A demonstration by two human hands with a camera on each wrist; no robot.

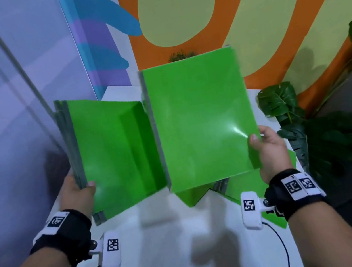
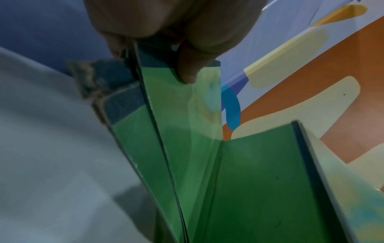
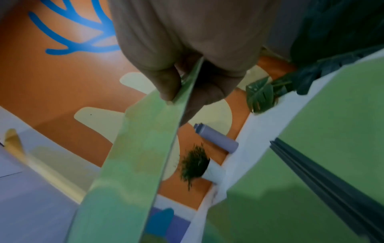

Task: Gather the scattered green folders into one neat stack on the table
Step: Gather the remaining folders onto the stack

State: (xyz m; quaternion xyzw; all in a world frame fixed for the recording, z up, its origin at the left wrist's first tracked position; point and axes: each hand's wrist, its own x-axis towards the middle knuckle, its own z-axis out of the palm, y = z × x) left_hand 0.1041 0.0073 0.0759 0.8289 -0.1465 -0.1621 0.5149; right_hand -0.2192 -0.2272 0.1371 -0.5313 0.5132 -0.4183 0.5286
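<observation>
Both hands hold green folders up above the white table (image 1: 165, 240). My left hand (image 1: 84, 187) grips the grey-spined left edge of a bundle of green folders (image 1: 112, 148), thumb on the front; in the left wrist view the thumb (image 2: 187, 69) presses on this bundle (image 2: 187, 131). With thumb in front and fingers behind, my right hand (image 1: 258, 138) pinches the right edge of a single green folder (image 1: 200, 117), which the right wrist view shows edge-on (image 3: 135, 164). The two held folders meet edge to edge in the middle. More green folders (image 1: 249, 187) lie on the table beneath (image 3: 332, 115).
Large dark leaves (image 1: 281, 101) of a plant hang over the table's right side. A small grass plant in a white pot (image 3: 195, 164) stands past the far edge. A painted wall is behind and a glass wall is on the left.
</observation>
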